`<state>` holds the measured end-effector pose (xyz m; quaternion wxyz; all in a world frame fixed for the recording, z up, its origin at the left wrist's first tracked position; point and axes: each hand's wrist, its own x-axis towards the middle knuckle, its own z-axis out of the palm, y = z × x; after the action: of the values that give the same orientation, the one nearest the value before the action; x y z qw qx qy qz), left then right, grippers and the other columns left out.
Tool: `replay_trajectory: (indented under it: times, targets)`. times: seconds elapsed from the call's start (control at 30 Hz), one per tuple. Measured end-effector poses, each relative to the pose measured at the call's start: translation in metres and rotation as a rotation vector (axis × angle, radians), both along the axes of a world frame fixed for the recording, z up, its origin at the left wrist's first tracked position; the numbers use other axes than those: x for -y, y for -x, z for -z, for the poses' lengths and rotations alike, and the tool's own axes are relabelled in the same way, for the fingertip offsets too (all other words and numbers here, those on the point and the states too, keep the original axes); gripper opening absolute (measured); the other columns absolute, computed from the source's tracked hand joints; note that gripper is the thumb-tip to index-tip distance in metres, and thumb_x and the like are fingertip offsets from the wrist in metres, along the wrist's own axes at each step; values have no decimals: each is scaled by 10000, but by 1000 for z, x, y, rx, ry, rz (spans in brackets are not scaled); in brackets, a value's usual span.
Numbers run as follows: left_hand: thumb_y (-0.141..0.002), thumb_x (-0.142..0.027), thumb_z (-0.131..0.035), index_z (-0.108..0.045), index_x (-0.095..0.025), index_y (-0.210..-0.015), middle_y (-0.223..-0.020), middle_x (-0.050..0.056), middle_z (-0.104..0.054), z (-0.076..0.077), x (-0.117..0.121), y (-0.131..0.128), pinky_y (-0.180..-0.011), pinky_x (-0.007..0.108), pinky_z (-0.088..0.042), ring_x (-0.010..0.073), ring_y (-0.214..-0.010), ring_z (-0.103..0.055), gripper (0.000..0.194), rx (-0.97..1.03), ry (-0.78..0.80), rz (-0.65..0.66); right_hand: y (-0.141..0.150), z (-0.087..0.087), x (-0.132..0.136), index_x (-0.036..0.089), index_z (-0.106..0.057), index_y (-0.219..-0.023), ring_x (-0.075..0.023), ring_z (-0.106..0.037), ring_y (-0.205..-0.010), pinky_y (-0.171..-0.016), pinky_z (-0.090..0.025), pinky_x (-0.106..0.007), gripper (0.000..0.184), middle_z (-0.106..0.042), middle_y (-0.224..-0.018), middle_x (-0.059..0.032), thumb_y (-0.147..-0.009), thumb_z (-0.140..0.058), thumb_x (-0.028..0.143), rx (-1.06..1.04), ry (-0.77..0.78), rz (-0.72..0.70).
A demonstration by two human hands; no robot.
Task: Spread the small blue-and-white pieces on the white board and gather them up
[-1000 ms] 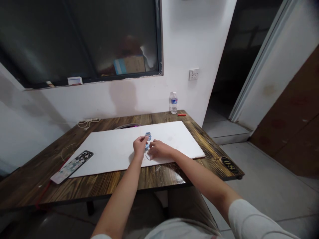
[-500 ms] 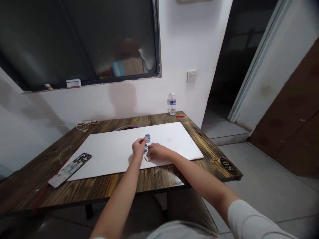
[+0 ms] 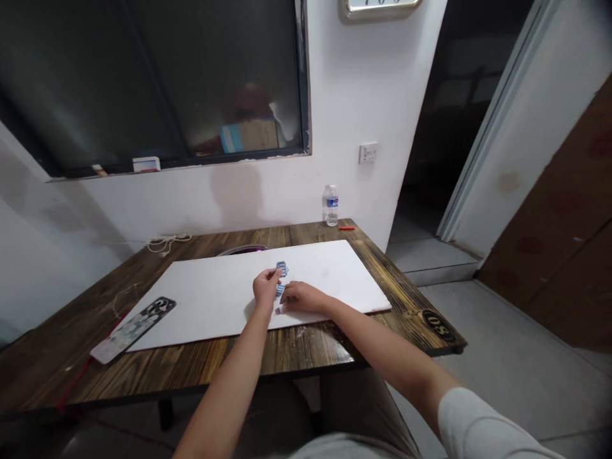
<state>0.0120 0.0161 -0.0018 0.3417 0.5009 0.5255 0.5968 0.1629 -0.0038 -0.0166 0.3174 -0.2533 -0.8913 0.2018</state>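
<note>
Two blue-and-white pieces [image 3: 282, 268] at frame centre; my left hand [image 3: 266, 288] pinches the upper, the lower shows between my hands. My right hand [image 3: 305, 298] is curled by a small pale piece [image 3: 278, 310]; cannot tell whether it grips. Corner plaque [image 3: 437, 326], lower right: seemingly "80". Bottle label [image 3: 332, 203], upper centre: blue, illegible. Clock [image 3: 380, 6], top edge: numerals cropped. White board [image 3: 210, 293] on dark-grained wooden table [image 3: 167, 366]; white wall [image 3: 356, 83] behind.

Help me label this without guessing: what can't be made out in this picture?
Head view throughout:
Blue-and-white item in the left hand: fingers cover part, print too small.
Pale piece by the right hand: curled fingers hide any grip.
Framed wall object: cut off by top edge.
Bottle: label text too small.
</note>
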Motion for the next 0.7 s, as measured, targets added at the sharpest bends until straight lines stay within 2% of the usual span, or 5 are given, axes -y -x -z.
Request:
replay_trajectory:
  times: [0.23,0.33,0.47,0.53,0.7]
  targets:
    - [-623,-454,-745,-725,-154,-774,-672,33,-698,-1,-1,4,-560,247,-462,135,-552,-596,336,6,-11,-15,-1,3,-4,178,-755,-809,-145,-615,-663,-659,-444,-242,130,-713,-714,-1,-731,-768,281,-264,289,136]
    - [-624,-458,-751,-728,-155,-783,-682,33,-701,-1,-1,5,-545,240,-457,133,-557,-596,342,11,-4,-22,-2,4,-8,162,-749,-781,-146,-601,-638,-626,-451,-257,248,-692,-686,-5,-654,-817,364,-432,417,161]
    - [-619,-474,-749,-737,-152,-785,-645,32,-686,-1,-1,5,-517,233,-446,141,-563,-593,363,12,-7,-20,-5,5,-16,166,-736,-1028,-137,-592,-602,-604,-475,-278,538,-647,-649,24,-544,-877,354,-656,554,203]
    - [-607,-481,-752,-739,-148,-786,-636,36,-681,-2,-1,4,-504,233,-443,144,-561,-591,378,11,1,-15,-8,5,-20,165,-719,-1080,-147,-608,-600,-611,-500,-305,627,-646,-656,20,-505,-898,344,-752,612,209]
    - [-574,-487,-763,-740,-142,-778,-638,47,-678,-4,1,2,-466,226,-432,146,-550,-588,401,23,24,0,-13,8,-23,155,-726,-910,-209,-670,-651,-650,-543,-375,531,-676,-670,-26,-467,-920,374,-869,682,229]
